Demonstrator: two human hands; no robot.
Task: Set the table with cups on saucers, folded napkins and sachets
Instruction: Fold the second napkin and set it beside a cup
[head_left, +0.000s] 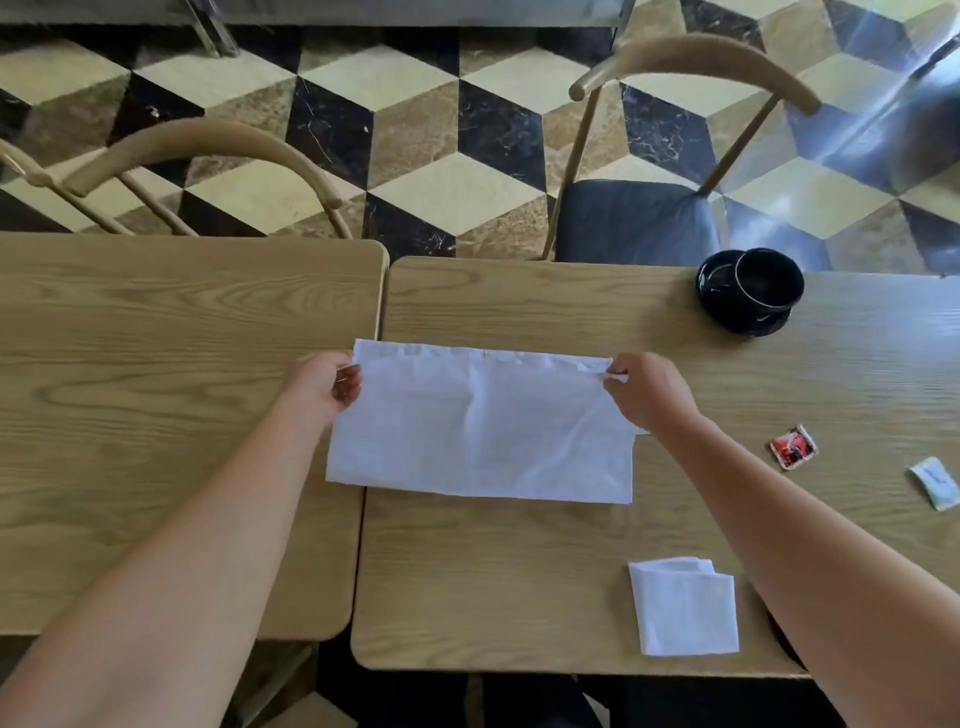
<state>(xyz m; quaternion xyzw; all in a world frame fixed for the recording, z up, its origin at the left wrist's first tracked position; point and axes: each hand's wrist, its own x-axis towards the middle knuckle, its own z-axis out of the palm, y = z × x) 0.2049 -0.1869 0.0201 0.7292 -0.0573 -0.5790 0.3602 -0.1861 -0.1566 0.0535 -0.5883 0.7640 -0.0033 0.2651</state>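
1. Overhead, both hands, the left hand (323, 385) and right hand (649, 391), pinch the far corners of a white napkin (480, 423) lying across the counter (519, 571) seam.
2. Nearby lie a folded napkin (683, 605), two sachets (793, 447), and a black cup (769, 278) on its saucer (737, 312).

Café or restaurant dining room: two small wooden tables (182, 312) pushed together, matching curved-back chairs (691, 57), patterned marble cube floor (415, 130).

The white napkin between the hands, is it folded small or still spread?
Still spread: the napkin lies as a wide strip, the left hand and right hand pinching its far corners.
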